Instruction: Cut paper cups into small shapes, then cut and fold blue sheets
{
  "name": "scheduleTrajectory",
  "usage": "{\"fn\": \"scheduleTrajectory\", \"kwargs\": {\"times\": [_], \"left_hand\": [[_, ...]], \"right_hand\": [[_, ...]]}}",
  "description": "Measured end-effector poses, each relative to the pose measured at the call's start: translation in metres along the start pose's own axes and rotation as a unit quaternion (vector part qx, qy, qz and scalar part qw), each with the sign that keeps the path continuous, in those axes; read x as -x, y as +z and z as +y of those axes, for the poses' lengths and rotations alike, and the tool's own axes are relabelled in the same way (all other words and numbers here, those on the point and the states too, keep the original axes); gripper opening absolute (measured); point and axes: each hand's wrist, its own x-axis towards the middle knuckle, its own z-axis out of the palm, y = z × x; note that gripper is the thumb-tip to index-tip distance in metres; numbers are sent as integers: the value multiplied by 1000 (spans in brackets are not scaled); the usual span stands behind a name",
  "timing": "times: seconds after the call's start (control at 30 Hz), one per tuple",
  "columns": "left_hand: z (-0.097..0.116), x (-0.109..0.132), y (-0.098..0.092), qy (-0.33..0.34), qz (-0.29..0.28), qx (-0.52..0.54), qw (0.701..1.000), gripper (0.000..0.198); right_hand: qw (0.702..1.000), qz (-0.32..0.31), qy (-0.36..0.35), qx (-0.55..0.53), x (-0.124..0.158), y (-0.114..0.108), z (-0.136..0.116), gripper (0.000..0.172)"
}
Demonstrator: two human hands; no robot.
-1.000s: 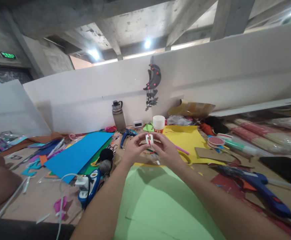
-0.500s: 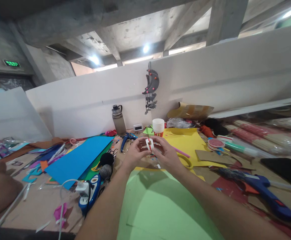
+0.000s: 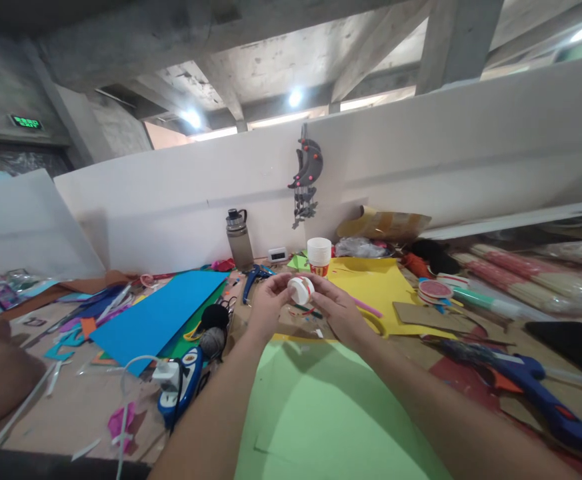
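Between the fingertips of both hands is a small white round piece with a red band (image 3: 301, 291), its flat face turned partly toward me; it looks like part of a paper cup, but I cannot be sure. My left hand (image 3: 267, 308) pinches it from the left, and my right hand (image 3: 337, 308) grips its right edge. Both hands are above the far edge of a light green sheet (image 3: 321, 407). Just behind them stands a stack of white paper cups (image 3: 319, 251) with a red pattern low down.
A blue sheet (image 3: 161, 317), a power strip (image 3: 185, 377) and yarn balls (image 3: 213, 341) lie left. Yellow paper (image 3: 381, 287) and a blue glue gun (image 3: 535, 383) are on the right. A bottle (image 3: 239, 243) stands behind. Another person's arm (image 3: 1, 377) rests at far left.
The white piece has been turned in my fingers, from a narrow view with a gap in it to its round flat face. Both hands stay in about the same place.
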Motion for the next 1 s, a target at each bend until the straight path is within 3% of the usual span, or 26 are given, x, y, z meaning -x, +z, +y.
{"fn": "scheduleTrajectory", "kwargs": {"times": [0.2, 0.4, 0.53, 0.63, 0.8, 0.9, 1.0], "left_hand": [[9, 4, 6, -74, -14, -1, 997, 49], [9, 9, 7, -115, -11, 16, 993, 50], [7, 8, 9, -115, -4, 15, 993, 46], [7, 7, 11, -107, 32, -2, 994, 41], [4, 8, 17, -66, 81, -39, 994, 36], [2, 10, 20, -38, 74, -19, 996, 37], [0, 12, 21, -68, 34, 61, 995, 42]], "right_hand": [[993, 27, 63, -99, 0, 1, 2, 41], [993, 31, 72, -88, -2, -2, 2, 40], [997, 51, 60, -8, -3, -5, 3, 42], [990, 88, 7, 111, -2, -6, 4, 46], [935, 77, -113, 328, 2, -1, 6, 54], [924, 84, -123, 353, 3, 0, 7, 50], [943, 79, -91, 311, 1, -2, 7, 49]]}}
